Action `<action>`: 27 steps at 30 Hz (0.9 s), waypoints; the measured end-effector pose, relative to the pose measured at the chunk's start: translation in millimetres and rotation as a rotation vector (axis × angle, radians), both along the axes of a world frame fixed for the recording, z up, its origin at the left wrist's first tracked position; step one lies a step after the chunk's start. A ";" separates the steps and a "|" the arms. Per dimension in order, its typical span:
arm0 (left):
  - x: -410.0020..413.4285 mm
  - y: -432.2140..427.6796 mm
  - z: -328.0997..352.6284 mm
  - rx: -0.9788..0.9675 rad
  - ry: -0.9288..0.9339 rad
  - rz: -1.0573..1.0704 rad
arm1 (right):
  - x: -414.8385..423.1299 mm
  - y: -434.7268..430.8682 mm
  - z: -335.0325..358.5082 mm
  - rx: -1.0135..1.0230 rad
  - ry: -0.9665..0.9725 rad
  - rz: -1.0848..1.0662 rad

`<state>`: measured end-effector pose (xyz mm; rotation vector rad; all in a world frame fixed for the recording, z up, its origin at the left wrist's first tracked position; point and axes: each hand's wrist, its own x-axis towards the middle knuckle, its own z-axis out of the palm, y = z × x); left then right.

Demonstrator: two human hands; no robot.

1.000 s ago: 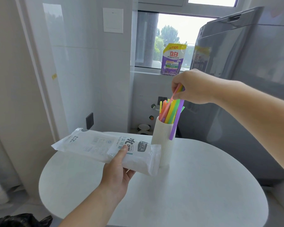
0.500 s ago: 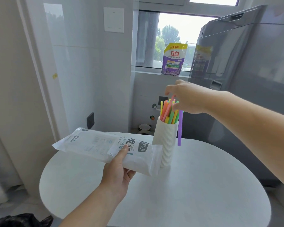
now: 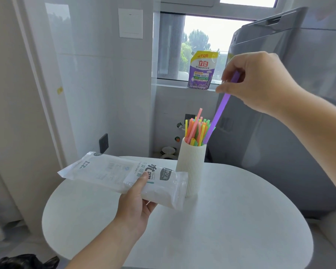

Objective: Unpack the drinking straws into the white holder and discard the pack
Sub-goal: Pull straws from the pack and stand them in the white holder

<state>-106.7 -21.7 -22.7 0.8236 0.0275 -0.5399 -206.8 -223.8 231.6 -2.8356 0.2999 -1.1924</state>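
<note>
A ribbed white holder (image 3: 192,167) stands on the round white table (image 3: 231,220), filled with several coloured straws (image 3: 197,131). My right hand (image 3: 258,82) is raised above and to the right of it, pinching the upper end of a purple straw (image 3: 218,113). That straw slants down to the holder's right rim; I cannot tell whether its tip is inside. My left hand (image 3: 136,202) grips the clear printed straw pack (image 3: 122,173) from below, lying flat just left of the holder. The pack looks empty.
A grey appliance (image 3: 291,123) rises right behind the table. A purple detergent pouch (image 3: 202,70) sits on the window sill. White tiled walls close in on the left. A black bag (image 3: 21,262) lies at the bottom left corner.
The purple straw hung outside the holder's right side half a second ago. My right hand has since lifted it up and to the right. The pack and my left hand stayed put.
</note>
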 end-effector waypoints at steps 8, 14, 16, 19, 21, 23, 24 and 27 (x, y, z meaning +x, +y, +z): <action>-1.4 -0.6 1.0 0.005 0.003 -0.002 | 1.8 -3.5 -7.4 0.032 -0.054 0.047; 0.2 0.3 -0.3 0.009 0.000 0.008 | 7.2 -4.1 -18.4 -0.038 -0.103 0.029; 0.5 0.0 -0.1 0.008 0.001 0.010 | 9.8 -3.8 -20.2 -0.056 -0.100 0.028; -0.2 -0.8 0.1 0.009 0.001 0.006 | 15.8 -3.5 -25.7 -0.075 -0.046 0.031; -1.0 -0.9 0.4 0.005 0.000 0.003 | 20.9 -4.9 -30.2 -0.071 0.005 0.028; -1.3 -1.1 0.1 0.006 -0.001 0.001 | 25.4 -6.7 -33.0 -0.053 0.055 0.034; -1.3 -1.1 0.0 0.008 0.000 0.001 | 27.8 -7.5 -33.5 -0.042 0.080 0.037; -0.4 -1.4 -0.3 0.012 0.002 0.002 | 35.3 -6.9 -36.5 -0.020 0.176 0.027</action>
